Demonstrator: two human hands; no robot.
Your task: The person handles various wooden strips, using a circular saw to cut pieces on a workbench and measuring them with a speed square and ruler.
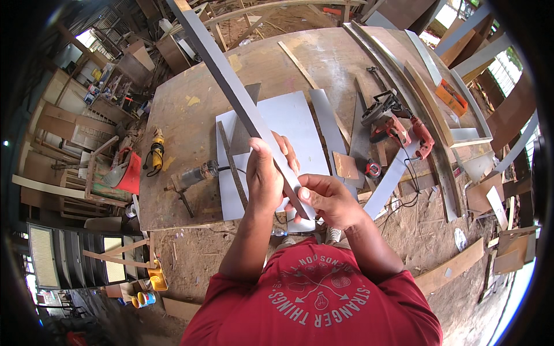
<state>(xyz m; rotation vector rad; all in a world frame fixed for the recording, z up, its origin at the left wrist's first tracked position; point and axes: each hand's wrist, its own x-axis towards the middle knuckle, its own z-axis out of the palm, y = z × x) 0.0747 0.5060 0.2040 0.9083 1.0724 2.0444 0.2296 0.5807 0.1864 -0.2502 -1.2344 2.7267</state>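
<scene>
I hold a long grey-faced strip (225,85) at a slant, its near end by my body and its far end running up past the top of the view. My left hand (266,173) grips it from the left, thumb up along its side and fingers behind it. My right hand (328,202) is closed on its lower end, thumb pressed on the face. Beneath them on the wooden workbench (179,109) lie white sheets (294,127), a dark narrow strip (227,144) and a grey router-like tool (199,173) with a cable.
A yellow power tool (156,151) lies at the bench's left. At the right are a circular saw (381,118), red drill (423,138), tape measure (372,168), orange level-like tool (452,98) and long boards (433,121). A red bucket (128,173) and scrap wood (450,265) surround the bench.
</scene>
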